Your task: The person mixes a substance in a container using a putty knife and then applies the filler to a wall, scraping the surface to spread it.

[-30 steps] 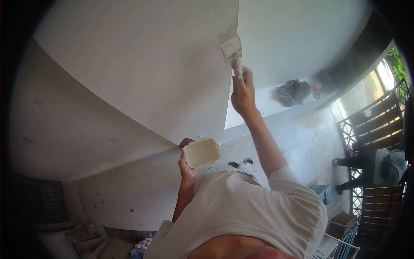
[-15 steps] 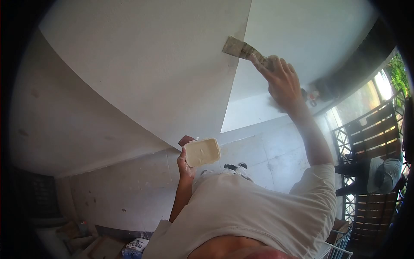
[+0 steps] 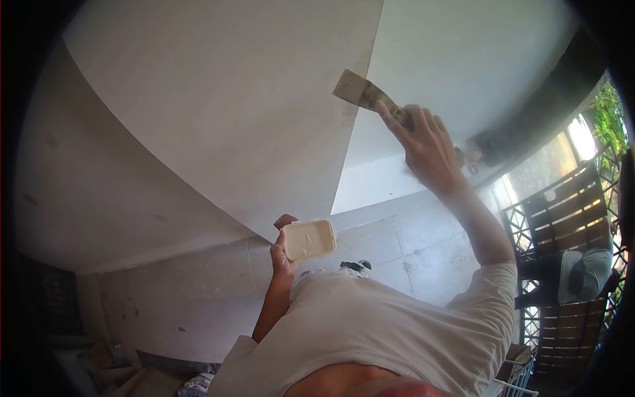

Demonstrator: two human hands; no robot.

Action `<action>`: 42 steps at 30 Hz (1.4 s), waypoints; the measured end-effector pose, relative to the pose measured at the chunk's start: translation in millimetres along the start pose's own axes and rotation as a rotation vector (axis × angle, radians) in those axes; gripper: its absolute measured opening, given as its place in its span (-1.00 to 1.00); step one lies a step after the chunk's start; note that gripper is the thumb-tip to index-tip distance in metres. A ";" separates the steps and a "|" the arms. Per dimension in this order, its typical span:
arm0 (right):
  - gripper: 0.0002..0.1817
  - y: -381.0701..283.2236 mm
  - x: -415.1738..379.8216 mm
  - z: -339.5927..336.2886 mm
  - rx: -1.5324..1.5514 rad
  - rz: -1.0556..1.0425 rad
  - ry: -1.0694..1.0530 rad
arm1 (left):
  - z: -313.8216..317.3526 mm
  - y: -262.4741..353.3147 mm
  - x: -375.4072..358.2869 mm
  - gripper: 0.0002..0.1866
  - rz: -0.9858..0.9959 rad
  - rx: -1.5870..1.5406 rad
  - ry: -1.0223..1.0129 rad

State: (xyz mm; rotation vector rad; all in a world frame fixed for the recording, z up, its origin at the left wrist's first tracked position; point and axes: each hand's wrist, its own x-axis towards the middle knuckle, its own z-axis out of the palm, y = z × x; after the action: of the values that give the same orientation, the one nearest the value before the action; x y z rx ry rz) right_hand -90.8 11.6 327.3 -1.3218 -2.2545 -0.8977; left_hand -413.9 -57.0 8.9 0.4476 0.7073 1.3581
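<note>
My right hand [image 3: 428,149] is wrapped around the handle of a putty knife [image 3: 353,88], forefinger stretched along it. The knife's wide, stained blade lies at or close to the edge where the shaded wall face [image 3: 245,106] meets the brighter wall face [image 3: 436,66]; contact is hard to make out. Lower down, in front of my torso, my left hand [image 3: 283,261] grips a shallow cream plastic tub [image 3: 333,238] by its side. Some pale paste shows inside it. A reddish-brown flat piece [image 3: 285,221] sticks out behind the tub, and white smears mark my fingers.
Below is a tiled floor [image 3: 377,235] with spots. At right, a person [image 3: 585,274] is on a slatted wooden bench [image 3: 562,208] by a metal lattice. A wire rack [image 3: 519,374] stands at lower right. Boxes and a printed bag [image 3: 196,384] lie at lower left.
My right hand and the putty knife have moved down along the wall edge and slightly left. The tub in my left hand has shifted only a little, and the whole view has tilted slightly.
</note>
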 end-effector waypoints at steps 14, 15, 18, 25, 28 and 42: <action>-0.16 11.2 -20.9 -8.2 0.024 0.104 -0.090 | 9.7 -2.9 -1.8 -0.43 0.094 0.030 0.022; -0.15 14.0 -16.8 -4.6 0.047 0.096 -0.047 | 9.3 -4.5 -3.9 -0.43 0.082 0.028 0.032; -0.14 17.1 -10.8 23.3 0.131 0.111 -0.007 | 11.3 -1.1 -4.4 -0.44 0.086 0.046 0.002; -0.18 -28.6 -38.3 90.3 0.415 0.256 0.101 | 19.9 5.2 -6.6 -0.42 0.043 0.101 -0.021; -0.19 -42.3 -37.5 95.0 0.488 0.280 0.214 | 16.1 4.5 -3.9 -0.43 0.048 0.087 -0.005; -0.18 -76.7 -3.3 157.0 0.616 0.401 0.375 | 13.3 3.6 -4.5 -0.48 0.034 0.094 -0.029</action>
State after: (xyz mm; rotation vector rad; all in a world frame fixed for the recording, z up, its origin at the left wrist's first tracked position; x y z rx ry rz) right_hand -156.3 90.3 185.8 -1.1311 -1.6864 -0.2436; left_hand -407.6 -59.3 21.7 0.5553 0.7441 1.3516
